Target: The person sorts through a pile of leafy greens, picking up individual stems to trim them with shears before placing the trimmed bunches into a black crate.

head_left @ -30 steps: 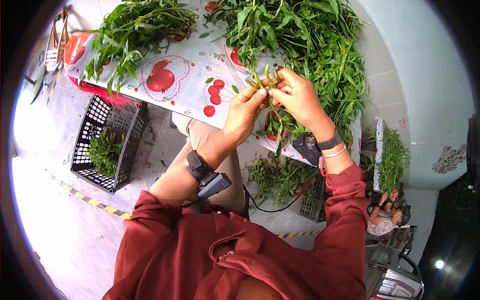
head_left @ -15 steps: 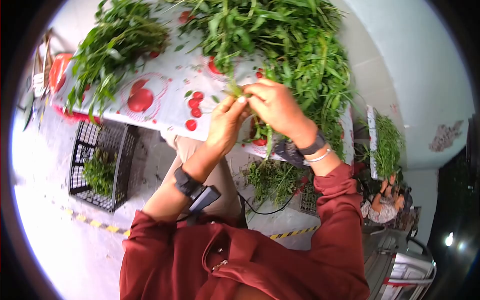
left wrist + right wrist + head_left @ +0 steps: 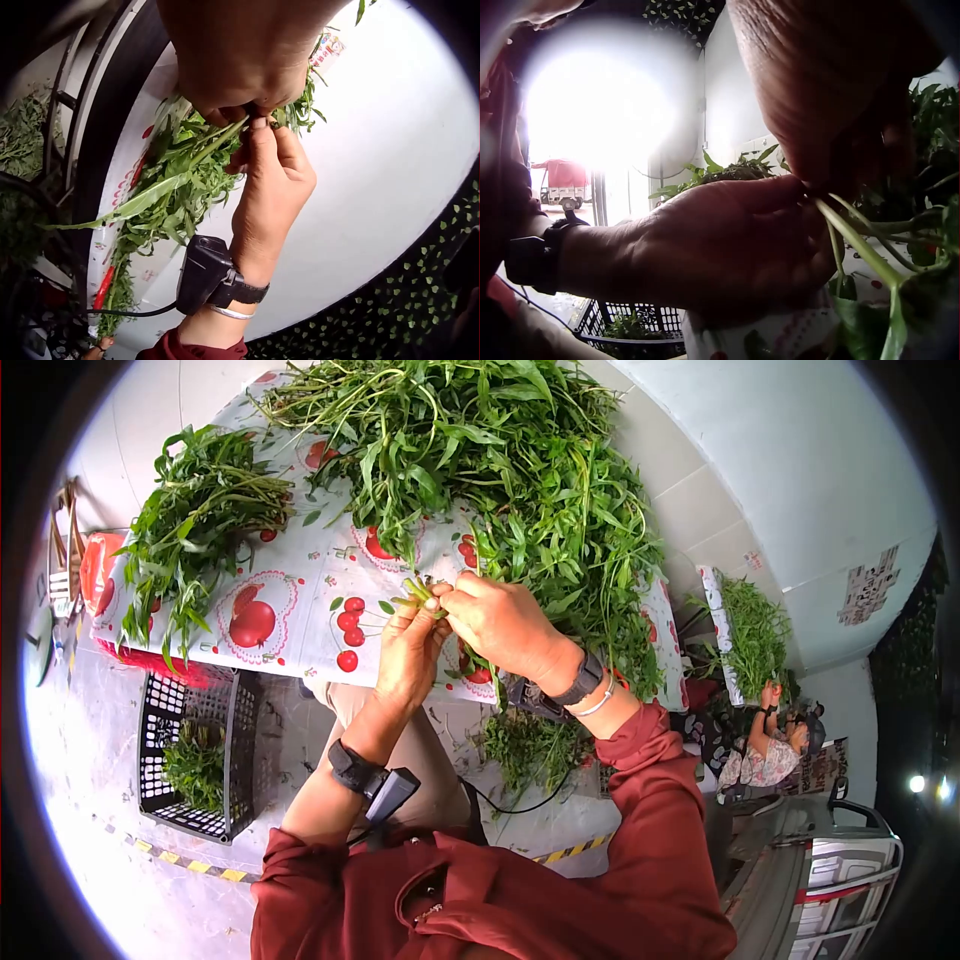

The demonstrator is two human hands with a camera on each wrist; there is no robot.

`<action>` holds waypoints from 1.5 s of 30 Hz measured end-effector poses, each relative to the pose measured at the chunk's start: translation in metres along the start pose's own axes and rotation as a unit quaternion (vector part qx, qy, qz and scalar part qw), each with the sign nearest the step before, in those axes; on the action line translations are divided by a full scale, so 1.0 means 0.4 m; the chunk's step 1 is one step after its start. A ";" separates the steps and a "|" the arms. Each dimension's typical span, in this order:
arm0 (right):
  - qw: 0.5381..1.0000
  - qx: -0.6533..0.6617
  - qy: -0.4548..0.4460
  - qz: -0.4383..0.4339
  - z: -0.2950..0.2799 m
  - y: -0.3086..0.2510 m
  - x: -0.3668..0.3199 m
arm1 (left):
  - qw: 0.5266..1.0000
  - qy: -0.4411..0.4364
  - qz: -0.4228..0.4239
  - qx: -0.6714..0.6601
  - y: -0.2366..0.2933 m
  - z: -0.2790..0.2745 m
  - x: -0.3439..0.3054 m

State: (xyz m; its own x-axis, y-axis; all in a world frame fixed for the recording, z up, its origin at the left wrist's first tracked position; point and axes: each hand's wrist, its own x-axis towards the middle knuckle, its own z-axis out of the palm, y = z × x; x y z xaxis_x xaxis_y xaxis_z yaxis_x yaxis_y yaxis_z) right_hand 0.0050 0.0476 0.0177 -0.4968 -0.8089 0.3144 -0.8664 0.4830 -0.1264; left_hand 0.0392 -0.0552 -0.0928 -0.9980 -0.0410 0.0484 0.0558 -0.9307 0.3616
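Over the front of a table, my left hand [image 3: 408, 655] and right hand [image 3: 500, 622] meet fingertip to fingertip. Between them they pinch a small bunch of green stems [image 3: 416, 595], whose cut ends poke out past the fingers. In the left wrist view, a long stem with narrow leaves [image 3: 214, 146] trails down from the pinched fingers. Leafy stems [image 3: 862, 244] fan out from under the fingertips in the right wrist view. A big heap of leafy greens [image 3: 570, 510] lies just beyond the right hand.
A smaller pile of greens [image 3: 200, 510] lies on the left of the fruit-patterned tablecloth [image 3: 320, 595]. Below that end stands a black crate [image 3: 240, 760] with greens inside. More greens [image 3: 535, 745] are under the table. Another person [image 3: 765, 755] sits at the right by further greens.
The head view has shifted, so the table sits lower and further left in it. Both hands stay together at the stems, whose ends now look more bunched.
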 end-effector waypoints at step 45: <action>0.760 0.365 0.141 0.518 -0.094 0.402 -0.190 | 0.999 0.025 -0.024 0.025 0.010 0.009 -0.003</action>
State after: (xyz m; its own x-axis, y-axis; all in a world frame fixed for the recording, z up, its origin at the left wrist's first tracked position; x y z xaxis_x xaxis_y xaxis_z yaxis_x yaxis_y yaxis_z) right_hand -0.0945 0.1994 0.0088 -0.9903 0.0337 -0.1344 0.1363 0.4130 -0.9005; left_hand 0.0405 -0.0575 -0.0881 -0.9997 -0.0167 -0.0160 0.0087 -0.9126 0.4088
